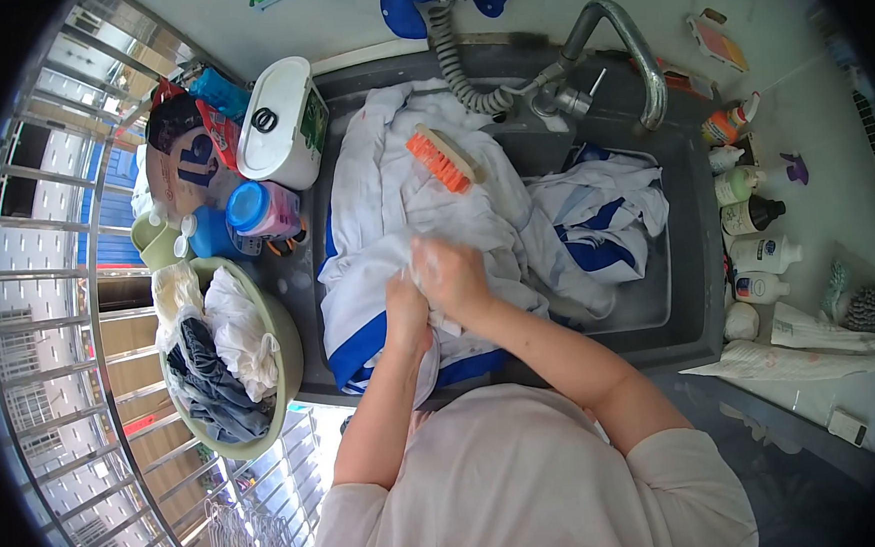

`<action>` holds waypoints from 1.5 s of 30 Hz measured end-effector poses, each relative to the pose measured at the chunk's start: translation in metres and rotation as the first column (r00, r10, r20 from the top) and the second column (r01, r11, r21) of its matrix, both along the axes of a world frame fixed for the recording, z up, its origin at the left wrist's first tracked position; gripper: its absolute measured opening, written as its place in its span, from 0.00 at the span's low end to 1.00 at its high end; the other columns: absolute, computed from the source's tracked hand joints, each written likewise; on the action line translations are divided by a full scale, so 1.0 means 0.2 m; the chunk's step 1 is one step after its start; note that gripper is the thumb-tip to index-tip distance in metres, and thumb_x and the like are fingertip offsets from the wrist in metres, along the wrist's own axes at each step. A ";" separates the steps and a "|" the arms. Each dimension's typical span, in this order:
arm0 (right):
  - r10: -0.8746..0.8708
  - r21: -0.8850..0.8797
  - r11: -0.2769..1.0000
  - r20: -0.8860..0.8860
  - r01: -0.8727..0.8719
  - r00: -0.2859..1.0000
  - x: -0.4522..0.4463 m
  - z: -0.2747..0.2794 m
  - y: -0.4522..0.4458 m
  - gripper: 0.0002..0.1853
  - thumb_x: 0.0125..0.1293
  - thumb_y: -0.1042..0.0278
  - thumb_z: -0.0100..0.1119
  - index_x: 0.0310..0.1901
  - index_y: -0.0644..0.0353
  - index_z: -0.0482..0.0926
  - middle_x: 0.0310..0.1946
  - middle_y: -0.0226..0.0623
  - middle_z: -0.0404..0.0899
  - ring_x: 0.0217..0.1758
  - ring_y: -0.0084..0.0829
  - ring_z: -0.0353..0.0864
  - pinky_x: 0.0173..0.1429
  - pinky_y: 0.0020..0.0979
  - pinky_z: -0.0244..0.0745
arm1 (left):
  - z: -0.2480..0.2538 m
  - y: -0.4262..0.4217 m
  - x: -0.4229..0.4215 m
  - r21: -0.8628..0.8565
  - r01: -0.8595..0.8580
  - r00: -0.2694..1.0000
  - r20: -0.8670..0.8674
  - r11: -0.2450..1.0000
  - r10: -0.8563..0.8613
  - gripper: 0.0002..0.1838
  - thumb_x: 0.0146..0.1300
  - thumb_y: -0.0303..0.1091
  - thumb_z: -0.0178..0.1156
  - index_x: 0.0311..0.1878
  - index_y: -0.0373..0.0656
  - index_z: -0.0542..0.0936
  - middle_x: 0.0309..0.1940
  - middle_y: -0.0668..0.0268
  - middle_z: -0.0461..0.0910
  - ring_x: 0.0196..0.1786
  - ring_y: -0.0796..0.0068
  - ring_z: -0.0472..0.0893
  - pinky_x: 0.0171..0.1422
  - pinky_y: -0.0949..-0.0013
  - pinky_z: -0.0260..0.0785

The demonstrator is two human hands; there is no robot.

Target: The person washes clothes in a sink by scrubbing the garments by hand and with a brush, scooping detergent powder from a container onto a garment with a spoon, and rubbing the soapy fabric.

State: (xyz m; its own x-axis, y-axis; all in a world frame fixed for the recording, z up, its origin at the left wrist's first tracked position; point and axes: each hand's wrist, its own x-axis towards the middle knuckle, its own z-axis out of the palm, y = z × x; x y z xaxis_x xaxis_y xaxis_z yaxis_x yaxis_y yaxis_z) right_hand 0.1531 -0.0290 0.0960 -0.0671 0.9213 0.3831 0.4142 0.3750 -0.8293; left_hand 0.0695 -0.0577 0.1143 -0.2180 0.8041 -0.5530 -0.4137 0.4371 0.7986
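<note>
A wet white garment (382, 187) with blue trim lies spread over the left part of the dark sink, soapy in places. My left hand (407, 310) is closed on a bunched fold of it. Right beside it, my right hand (448, 278), covered in suds, is closed on the same cloth, its fingertips partly hidden by foam. Above my hands, a brush (441, 160) with orange bristles and a wooden back rests on the garment. More white and blue cloth (604, 213) sits in the basin on the right.
A chrome faucet (634, 51) arches over the sink's back, beside a coiled hose (455, 72). At left stand a white tub (274, 133), a blue-lidded jar (263, 209) and a green basin (288, 363) of clothes. Bottles (757, 254) line the right ledge.
</note>
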 end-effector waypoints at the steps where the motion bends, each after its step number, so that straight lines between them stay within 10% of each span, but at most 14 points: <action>1: -0.005 -0.109 0.994 -0.010 0.004 1.000 0.03 0.01 0.05 0.09 0.64 0.65 0.58 0.27 0.57 0.76 0.20 0.45 0.77 0.24 0.49 0.78 0.28 0.44 0.71 | 0.00 -0.01 -0.01 -0.001 0.000 1.000 -0.001 1.000 0.000 0.11 0.69 0.33 0.49 0.40 0.35 0.79 0.31 0.67 0.79 0.29 0.79 0.75 0.30 0.70 0.67; 9: 0.099 0.155 0.981 0.106 -0.115 0.989 -0.07 0.02 0.00 0.09 0.62 0.65 0.60 0.25 0.57 0.78 0.18 0.44 0.75 0.23 0.48 0.78 0.27 0.44 0.71 | -0.05 -0.03 -0.15 0.147 0.062 0.967 0.237 0.987 -0.096 0.16 0.72 0.41 0.48 0.49 0.39 0.77 0.41 0.63 0.82 0.41 0.72 0.82 0.46 0.68 0.75; 13: 0.031 -0.071 0.997 -0.001 -0.031 1.000 0.03 0.06 0.19 0.14 0.66 0.61 0.59 0.24 0.59 0.77 0.15 0.37 0.72 0.21 0.39 0.77 0.29 0.37 0.70 | 0.11 -0.02 -0.14 0.193 0.121 0.923 0.338 0.974 -0.182 0.22 0.74 0.45 0.46 0.58 0.38 0.74 0.52 0.61 0.80 0.54 0.66 0.80 0.60 0.63 0.70; 15: 0.225 -0.319 0.834 -0.549 -0.451 0.805 0.08 0.08 0.23 0.16 0.69 0.57 0.58 0.29 0.62 0.78 0.17 0.29 0.69 0.23 0.26 0.72 0.33 0.31 0.70 | 0.16 -0.01 -0.15 0.217 0.058 0.912 0.385 0.974 -0.140 0.23 0.74 0.47 0.45 0.59 0.38 0.74 0.54 0.60 0.79 0.56 0.66 0.79 0.63 0.62 0.69; 21: 0.556 -0.100 0.776 -0.361 -0.623 0.749 0.23 -0.08 0.10 0.12 0.74 0.59 0.52 0.46 0.61 0.76 0.38 0.20 0.71 0.40 0.17 0.68 0.45 0.22 0.66 | 0.22 -0.01 -0.24 0.302 -0.102 0.760 0.639 0.948 -0.121 0.29 0.75 0.53 0.41 0.60 0.34 0.72 0.58 0.55 0.77 0.62 0.58 0.75 0.69 0.55 0.63; 24: 0.122 -0.423 0.603 -0.789 -0.677 0.602 0.26 0.01 0.03 0.12 0.72 0.60 0.57 0.44 0.61 0.75 0.38 0.26 0.72 0.44 0.17 0.68 0.53 0.22 0.64 | 0.21 0.01 -0.25 0.323 -0.178 0.812 0.582 0.929 -0.047 0.30 0.75 0.53 0.42 0.61 0.33 0.72 0.59 0.54 0.76 0.63 0.56 0.74 0.71 0.55 0.61; 28: -0.007 -0.428 0.726 -0.787 -0.538 0.617 0.26 0.06 0.08 0.11 0.70 0.61 0.58 0.44 0.61 0.74 0.37 0.28 0.73 0.43 0.18 0.69 0.52 0.23 0.66 | 0.22 -0.04 -0.14 0.046 -0.009 0.990 0.140 0.999 0.002 0.36 0.71 0.61 0.46 0.74 0.51 0.56 0.73 0.60 0.59 0.76 0.58 0.55 0.76 0.38 0.37; 30: 0.039 -0.248 0.947 -0.546 -0.206 0.837 0.18 0.01 0.12 0.12 0.68 0.62 0.60 0.45 0.61 0.74 0.33 0.34 0.75 0.39 0.21 0.73 0.46 0.25 0.70 | 0.13 -0.06 -0.13 0.077 0.130 0.959 0.244 0.988 -0.146 0.41 0.68 0.65 0.48 0.77 0.60 0.48 0.76 0.65 0.51 0.79 0.60 0.46 0.73 0.32 0.25; 34: 0.005 -0.009 1.000 -0.171 -0.007 0.985 -0.04 0.07 0.00 0.08 0.63 0.66 0.64 0.38 0.60 0.77 0.24 0.41 0.77 0.24 0.39 0.78 0.33 0.33 0.72 | 0.08 0.03 -0.02 0.038 -0.035 0.999 0.000 0.999 0.035 0.38 0.68 0.69 0.44 0.71 0.51 0.61 0.67 0.60 0.66 0.66 0.61 0.69 0.67 0.50 0.61; 36: 0.128 0.082 0.990 -0.213 -0.113 0.969 -0.08 0.13 -0.12 0.09 0.62 0.61 0.64 0.31 0.58 0.79 0.23 0.42 0.78 0.26 0.47 0.79 0.31 0.40 0.72 | -0.01 0.09 -0.17 0.312 0.003 0.909 0.396 0.950 -0.133 0.35 0.70 0.67 0.42 0.57 0.42 0.74 0.50 0.61 0.79 0.50 0.66 0.80 0.52 0.64 0.73; 40: 0.095 0.204 0.976 -0.077 -0.077 0.993 -0.09 0.11 0.09 0.13 0.61 0.63 0.66 0.23 0.58 0.78 0.19 0.45 0.77 0.20 0.43 0.78 0.25 0.38 0.69 | 0.02 0.06 -0.06 0.204 -0.241 0.966 0.149 0.949 0.213 0.19 0.73 0.48 0.51 0.44 0.40 0.78 0.36 0.66 0.80 0.38 0.75 0.80 0.43 0.71 0.74; 41: 0.088 -0.292 0.946 -0.195 -0.144 0.977 -0.08 0.14 0.18 0.14 0.63 0.62 0.64 0.22 0.59 0.79 0.20 0.46 0.78 0.20 0.42 0.79 0.25 0.39 0.69 | 0.09 0.07 -0.03 0.195 -0.185 0.983 0.051 0.963 0.179 0.13 0.71 0.41 0.52 0.44 0.41 0.78 0.34 0.68 0.80 0.35 0.77 0.79 0.40 0.72 0.73; 42: 0.090 -0.302 0.942 -0.189 -0.145 0.978 -0.10 0.14 0.15 0.14 0.63 0.62 0.64 0.22 0.59 0.79 0.20 0.46 0.78 0.20 0.42 0.79 0.25 0.39 0.69 | 0.06 0.09 -0.04 0.184 -0.190 0.982 0.056 0.964 0.183 0.13 0.71 0.41 0.52 0.44 0.41 0.78 0.34 0.68 0.80 0.35 0.77 0.79 0.40 0.72 0.73; 45: 0.025 0.107 0.994 -0.254 0.003 0.967 -0.21 0.15 0.03 0.14 0.65 0.62 0.61 0.24 0.60 0.79 0.21 0.46 0.78 0.21 0.43 0.79 0.27 0.42 0.69 | -0.13 0.20 -0.29 0.421 0.088 0.991 0.059 0.903 -0.124 0.16 0.72 0.47 0.51 0.47 0.44 0.77 0.37 0.66 0.80 0.39 0.72 0.81 0.44 0.67 0.74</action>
State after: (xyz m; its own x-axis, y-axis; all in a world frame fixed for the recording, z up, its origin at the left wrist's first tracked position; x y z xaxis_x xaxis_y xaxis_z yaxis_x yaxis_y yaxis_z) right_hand 0.1116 -0.0239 0.1252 0.0353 0.8746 0.4836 0.1899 0.4692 -0.8624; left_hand 0.0125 -0.0170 0.0884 -0.0874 0.9808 -0.1745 -0.4553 0.1165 0.8827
